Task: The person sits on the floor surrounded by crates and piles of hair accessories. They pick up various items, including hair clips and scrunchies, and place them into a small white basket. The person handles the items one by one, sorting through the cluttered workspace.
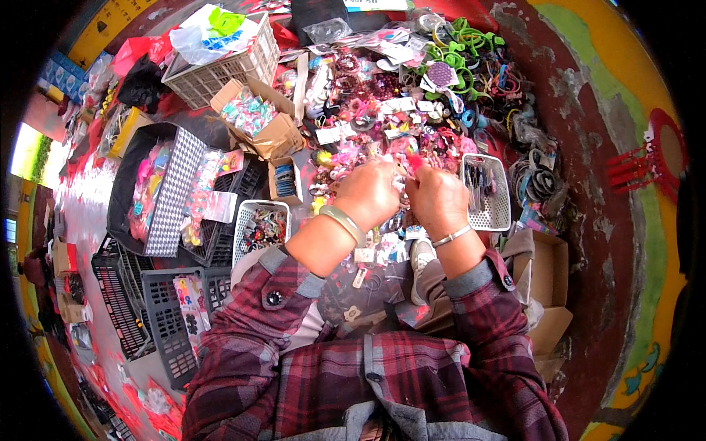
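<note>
Head view: a small pink fluffy piece (416, 161) shows at the fingertips of the right hand (441, 198), just beyond its curled knuckles and over the heap of hair accessories (353, 151). It looks rounded, with no clear long axis. The left hand (368, 192) is just to its left, a little farther off, so the right is the nearer. Both hands have their fingers bent inward and drawn close together; the backs of the hands hide the tips, so whether either grips the piece cannot be told.

The heap spreads away from the person across the surface, with green headbands (465, 79) at its far right. A white basket (491, 219) stands just right of the right hand, and another white basket (239, 231), filled with small clips, lies left of the left forearm. Farther left are a cardboard box (283, 140) of pastel pieces, a houndstooth box (176, 191) and black crates (165, 316). Along the right runs a worn red-brown band (570, 125), with a red ornament (665, 151) beyond it.
</note>
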`<state>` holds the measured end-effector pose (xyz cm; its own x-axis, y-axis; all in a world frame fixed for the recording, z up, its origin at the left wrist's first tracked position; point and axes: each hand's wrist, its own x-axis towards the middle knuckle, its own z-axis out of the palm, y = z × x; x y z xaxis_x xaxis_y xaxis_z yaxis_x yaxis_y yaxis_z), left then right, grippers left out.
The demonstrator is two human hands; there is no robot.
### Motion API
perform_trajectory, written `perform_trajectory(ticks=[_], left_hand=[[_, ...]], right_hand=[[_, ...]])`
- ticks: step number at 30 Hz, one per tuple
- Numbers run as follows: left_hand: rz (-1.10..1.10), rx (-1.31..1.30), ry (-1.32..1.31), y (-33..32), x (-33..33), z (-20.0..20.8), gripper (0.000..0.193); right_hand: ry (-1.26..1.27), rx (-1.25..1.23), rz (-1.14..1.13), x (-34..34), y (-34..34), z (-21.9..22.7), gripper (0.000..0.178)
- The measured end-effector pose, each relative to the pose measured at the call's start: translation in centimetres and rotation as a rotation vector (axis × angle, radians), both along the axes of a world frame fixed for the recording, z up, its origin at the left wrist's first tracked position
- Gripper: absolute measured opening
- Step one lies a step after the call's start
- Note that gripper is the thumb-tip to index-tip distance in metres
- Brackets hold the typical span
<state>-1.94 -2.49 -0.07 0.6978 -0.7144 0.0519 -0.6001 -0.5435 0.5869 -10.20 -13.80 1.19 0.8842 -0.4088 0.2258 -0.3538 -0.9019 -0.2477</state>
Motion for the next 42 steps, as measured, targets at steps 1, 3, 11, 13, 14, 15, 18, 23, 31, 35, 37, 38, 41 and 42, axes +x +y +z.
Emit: perform_trajectory(ticks=[1, 3, 11, 13, 14, 15, 18, 23, 31, 35, 37, 38, 41, 42], left_hand=[[-0.014, -0.048, -0.069, -0.1, 0.1, -0.2, 0.028], [0.010, -0.252, -0.197, -0.3, -0.1, -0.3, 0.028], [-0.208, 0.028, 0.006, -0.1, 0.1, -0.6, 0.029], [-0.202, -0.014, -0.026, 0.0, 0.2, -1.2, 0.024], [-0.197, 0.002, -0.021, -0.1, 0.4, -1.6, 0.021], [-0.191, 0.019, -0.016, -0.2, 0.7, -2.2, 0.018], [-0.164, 0.026, -0.012, -0.1, 1.1, -3.5, 0.016], [-0.050, 0.117, -0.006, 0.4, 1.8, -2.6, 0.015], [0.105, 0.180, 0.027, 2.4, 5.9, -2.9, 0.019], [0.102, 0.204, 0.013, 2.4, 6.2, -2.6, 0.019], [0.094, 0.172, -0.001, 2.4, 6.1, -2.9, 0.019], [0.100, 0.165, 0.005, 2.4, 6.1, -3.2, 0.019], [0.081, 0.199, 0.044, 2.3, 6.0, -3.9, 0.018], [0.067, 0.219, 0.061, 2.3, 5.9, -4.0, 0.018]], right_hand=[[0.017, 0.021, 0.020, 0.0, 0.0, 0.0, 0.014], [0.003, 0.026, 0.037, -0.2, 0.1, -0.1, 0.014], [-0.062, 0.036, 0.116, -0.2, -0.3, -0.8, 0.017], [-0.030, 0.035, 0.139, -0.3, -0.3, -0.6, 0.017], [-0.017, 0.040, 0.142, -0.3, -0.3, -0.5, 0.018], [-0.004, 0.044, 0.145, -0.3, -0.2, -0.5, 0.018], [0.012, 0.058, 0.176, -0.2, -0.3, -0.6, 0.021], [0.092, 0.463, 0.058, 0.1, -2.6, -0.5, 0.034], [-0.164, 2.127, -0.230, -0.5, -4.9, -2.6, 0.044], [-0.086, 2.069, -0.048, -1.0, -3.3, -0.9, 0.026], [0.127, 2.023, 0.071, -1.4, -4.0, -2.4, 0.023], [0.073, 2.098, 0.088, -1.5, -4.2, -2.6, 0.023], [-0.259, 2.114, -0.061, -1.1, -2.8, -0.6, 0.025], [-0.274, 2.132, -0.031, -1.3, -2.9, 0.1, 0.028]])
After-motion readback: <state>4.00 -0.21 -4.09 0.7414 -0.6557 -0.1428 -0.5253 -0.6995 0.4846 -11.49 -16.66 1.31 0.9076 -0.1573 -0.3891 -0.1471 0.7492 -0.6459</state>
